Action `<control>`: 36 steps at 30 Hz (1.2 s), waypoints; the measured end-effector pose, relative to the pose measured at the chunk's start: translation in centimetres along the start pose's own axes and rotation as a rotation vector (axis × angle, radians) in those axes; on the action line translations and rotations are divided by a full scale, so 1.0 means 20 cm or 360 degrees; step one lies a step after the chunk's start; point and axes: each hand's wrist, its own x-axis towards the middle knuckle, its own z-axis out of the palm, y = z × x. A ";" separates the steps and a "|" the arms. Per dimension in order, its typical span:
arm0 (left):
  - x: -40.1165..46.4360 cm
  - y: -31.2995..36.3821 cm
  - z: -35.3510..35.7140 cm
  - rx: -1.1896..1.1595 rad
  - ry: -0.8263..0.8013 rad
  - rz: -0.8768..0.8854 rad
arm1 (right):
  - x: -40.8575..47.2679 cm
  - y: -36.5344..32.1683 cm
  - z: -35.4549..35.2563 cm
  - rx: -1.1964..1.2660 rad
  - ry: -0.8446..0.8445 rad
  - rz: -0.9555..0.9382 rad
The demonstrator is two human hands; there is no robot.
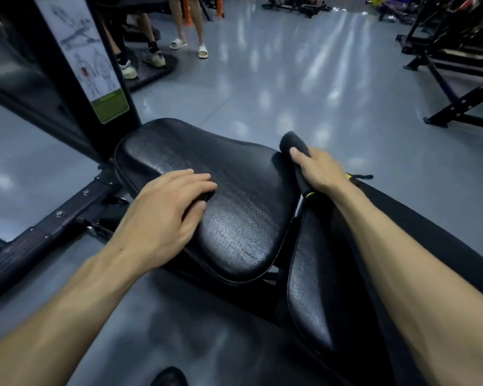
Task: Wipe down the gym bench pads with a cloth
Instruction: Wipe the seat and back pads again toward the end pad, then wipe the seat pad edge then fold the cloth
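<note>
Head view: seat pad (234, 207) frame centre, long axis upper left to lower right. Your L hand (162, 215) flat on it, fingers relaxed. R hand (317, 169) grips dark cloth (294, 143) at pad's right edge, so R nearer; sweep leftward. Back pad (313, 274) lower right.

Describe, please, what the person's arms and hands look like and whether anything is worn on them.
Both forearms are bare as far as the frame shows: no sleeves, gloves, watch or rings visible. The left hand and right hand are bare too.
</note>
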 end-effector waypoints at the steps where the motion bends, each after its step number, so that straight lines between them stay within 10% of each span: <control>1: -0.03 -0.03 -0.03 0.0011 0.0010 -0.0038 | -0.04 -0.09 0.05 0.0027 -0.0014 -0.0140; 9: -0.08 -0.13 -0.05 -0.0031 0.0073 -0.0112 | -0.93 -0.27 0.22 -0.0030 -0.0189 -0.1306; 16: -0.19 -0.12 -0.11 -0.0120 0.0198 -0.0238 | -0.31 -0.37 0.12 0.0137 0.0004 -0.0357; 23: -0.24 -0.19 -0.18 -0.0205 0.0284 -0.0425 | -0.94 -0.46 0.31 -0.0307 -0.0147 -0.1188; 36: -0.22 -0.32 -0.26 -0.0752 0.0971 -0.0982 | -0.57 -1.07 0.58 -0.0803 -0.0065 -0.1438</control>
